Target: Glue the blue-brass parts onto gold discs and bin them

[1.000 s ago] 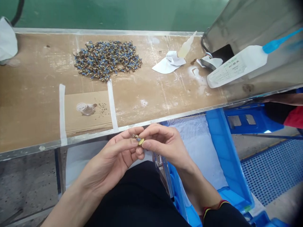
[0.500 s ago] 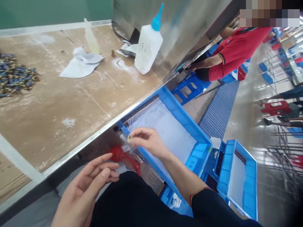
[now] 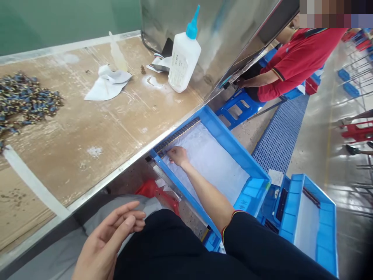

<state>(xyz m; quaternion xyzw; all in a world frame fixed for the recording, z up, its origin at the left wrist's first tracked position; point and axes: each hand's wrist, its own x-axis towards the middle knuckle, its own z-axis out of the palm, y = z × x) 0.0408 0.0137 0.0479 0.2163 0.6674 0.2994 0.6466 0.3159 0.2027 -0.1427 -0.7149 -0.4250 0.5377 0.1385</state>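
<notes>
My right hand [image 3: 177, 156] is inside a blue plastic tray [image 3: 230, 142], fingertips pinched at the left end of a row of small dark parts [image 3: 183, 134] with yellowish edges. The small part in the pinch is mostly hidden by the fingers. White sheeting [image 3: 215, 155] lines the tray floor under the hand. Over my lap hangs my left hand [image 3: 113, 237], its fingers loosely bent and thumb apart, with nothing in it. A pile of small blue, brown and yellow parts [image 3: 27, 102] lies on the worn brown tabletop [image 3: 122, 128] at the left.
On the tabletop stand a white bottle [image 3: 185, 58] with a blue nozzle and a crumpled white paper [image 3: 107, 83]. A metal panel [image 3: 215, 39] rises behind them. More blue trays [image 3: 314, 217] sit at the lower right. A person in red [image 3: 297, 62] sits beyond the panel.
My right hand has moved forward from the tray's near edge to the row of parts, carrying a small yellowish piece. My left hand has barely moved. The view has shifted slightly.
</notes>
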